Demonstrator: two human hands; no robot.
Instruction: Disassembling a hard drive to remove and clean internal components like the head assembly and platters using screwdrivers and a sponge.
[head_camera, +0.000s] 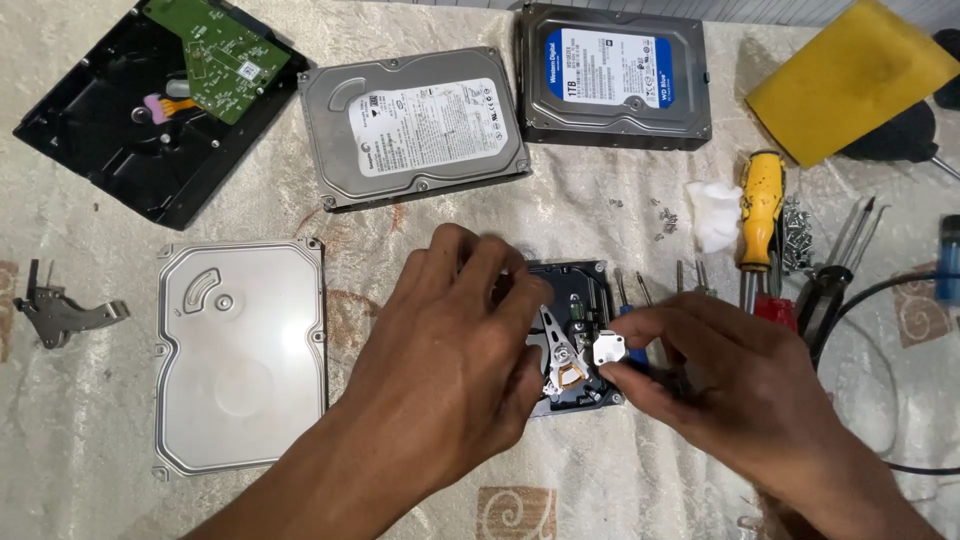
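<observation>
Hands on opened hard drive

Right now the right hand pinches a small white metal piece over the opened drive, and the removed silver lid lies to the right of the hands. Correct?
Not quite. The head view shows the silver lid left of the hands; the right hand does pinch the small white metal piece over the opened drive.

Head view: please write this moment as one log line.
left hand: on open hard drive | right hand: pinching small white part | lid: off, left
</observation>
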